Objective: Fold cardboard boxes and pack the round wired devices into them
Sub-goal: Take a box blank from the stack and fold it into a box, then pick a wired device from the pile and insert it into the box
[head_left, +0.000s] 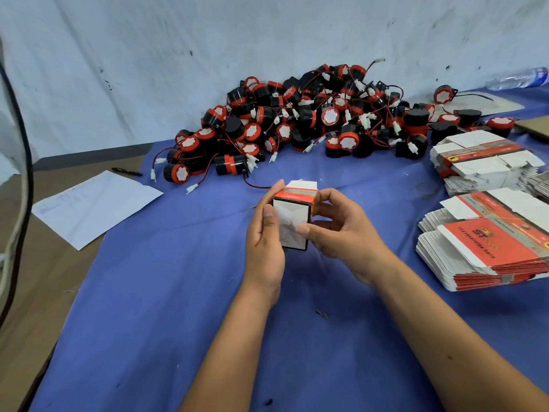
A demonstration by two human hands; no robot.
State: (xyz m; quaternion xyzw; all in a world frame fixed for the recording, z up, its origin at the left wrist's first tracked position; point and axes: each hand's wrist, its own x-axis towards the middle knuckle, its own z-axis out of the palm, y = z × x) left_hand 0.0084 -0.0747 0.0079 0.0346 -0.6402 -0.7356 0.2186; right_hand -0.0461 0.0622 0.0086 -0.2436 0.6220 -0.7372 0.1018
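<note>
Box (291, 221) between both hands' fingers (269, 214)

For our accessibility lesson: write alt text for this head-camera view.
Two hands, left and right, grip a small folded cardboard box over a blue cloth. Behind lies a heap of round wired devices; flat boxes are stacked right.

Single head-mounted wide-angle view, looking forward and down from above the person's forearms onto a blue-covered table (178, 292). The hands appear close, at frame centre; the pile of round wired devices (297, 120) lies farther off against the white back wall (208, 40). Straight edges bow toward the frame borders. No second view.
</note>
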